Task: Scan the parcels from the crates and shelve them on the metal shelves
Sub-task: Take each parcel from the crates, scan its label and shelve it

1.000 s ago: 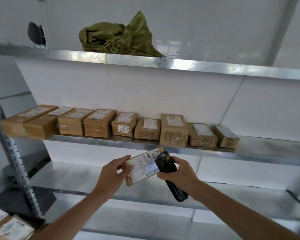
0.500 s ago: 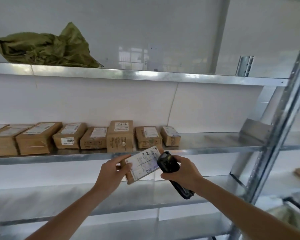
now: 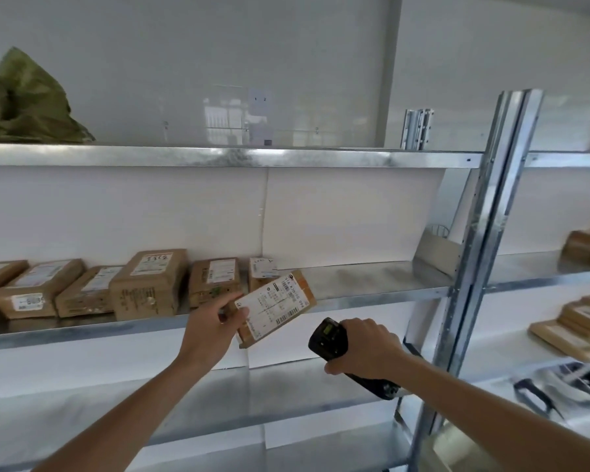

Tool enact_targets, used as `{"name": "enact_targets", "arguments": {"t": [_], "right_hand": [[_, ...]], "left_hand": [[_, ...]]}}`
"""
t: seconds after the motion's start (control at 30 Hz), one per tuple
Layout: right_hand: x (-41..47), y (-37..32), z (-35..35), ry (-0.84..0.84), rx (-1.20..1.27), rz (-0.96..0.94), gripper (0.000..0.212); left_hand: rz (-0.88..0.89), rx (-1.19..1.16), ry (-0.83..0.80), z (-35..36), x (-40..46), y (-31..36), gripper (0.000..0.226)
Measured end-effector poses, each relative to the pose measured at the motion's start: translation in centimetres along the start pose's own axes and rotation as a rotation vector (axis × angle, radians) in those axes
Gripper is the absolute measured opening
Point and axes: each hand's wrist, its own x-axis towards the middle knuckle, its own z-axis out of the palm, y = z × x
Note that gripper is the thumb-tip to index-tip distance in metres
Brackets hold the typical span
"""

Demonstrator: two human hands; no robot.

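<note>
At about ten o'clock in the view, a crumpled green bag (image 3: 21,100) is lying on the top metal shelf (image 3: 232,157). Below it, a row of brown parcels (image 3: 92,289) is sitting along the middle shelf (image 3: 375,284), running from nine o'clock toward the centre, each one carrying a white label; the tallest of them (image 3: 149,284) is standing upright, with two smaller boxes to its right. Near the centre, the left hand (image 3: 210,330) is gripping a labelled parcel (image 3: 276,305) by its lower left corner, thumb on the label face and fingers curled behind. That parcel is tilting up to the right, its upper end overlapping the front lip of the middle shelf just beside the last box in the row; whether it is resting on the shelf cannot be told. At about four o'clock from the parcel, the right hand (image 3: 368,349) is wrapping its fingers round a black handheld scanner (image 3: 331,338), whose head is pointing up and left, apart from the parcel. A galvanised upright post (image 3: 484,267) is standing at three o'clock. Beyond it, further flat parcels (image 3: 579,321) are stacking on the neighbouring shelves, and a dark-and-white object (image 3: 566,386), too blurred to identify, is lying at four o'clock.
</note>
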Motion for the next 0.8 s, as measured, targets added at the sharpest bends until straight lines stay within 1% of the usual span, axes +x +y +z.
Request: {"name": "enact_targets", "arguments": {"t": [0.23,0.3,0.53,0.8], "right_hand": [[0.7,3.5,-1.2,0.013,-0.044,0.008,0.059],[1.0,4.1,-1.5,0.016,-0.072,0.0,0.06],[2.2,5.1,-2.1,0.025,-0.116,-0.025,0.058],[3.3,5.9,-1.9,0.018,-0.129,-0.029,0.059]], "left_hand": [[-0.014,0.042,0.02,2.9,1.3,1.7,0.028],[-0.017,0.016,0.023,3.4,1.8,1.8,0.028],[-0.018,-0.003,0.011,4.4,3.2,1.6,0.026],[-0.003,0.039,0.009,5.1,3.9,1.8,0.029]]}}
